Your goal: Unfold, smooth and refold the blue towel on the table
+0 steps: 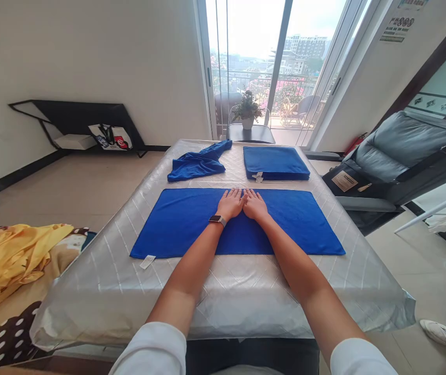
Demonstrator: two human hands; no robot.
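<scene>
A blue towel (184, 224) lies spread flat across the table, a white tag at its near left corner. My left hand (231, 203), a watch on its wrist, rests palm down on the towel's middle near the far edge. Beside it my right hand (254, 204) also lies flat on the cloth, the thumbs close together. Fingers of both hands are stretched out, holding nothing. Beyond the towel, to the right, sits a neat stack of folded blue towels (275, 160) with white tags. A crumpled blue towel (199, 160) lies at the far left.
A silvery cloth covers the table (246, 291). A chair with a potted plant (247, 110) stands past its far edge. To the right is a dark leather recliner (391, 151); at left, a bed with yellow fabric (20, 255). A shoe (445, 333) shows at lower right.
</scene>
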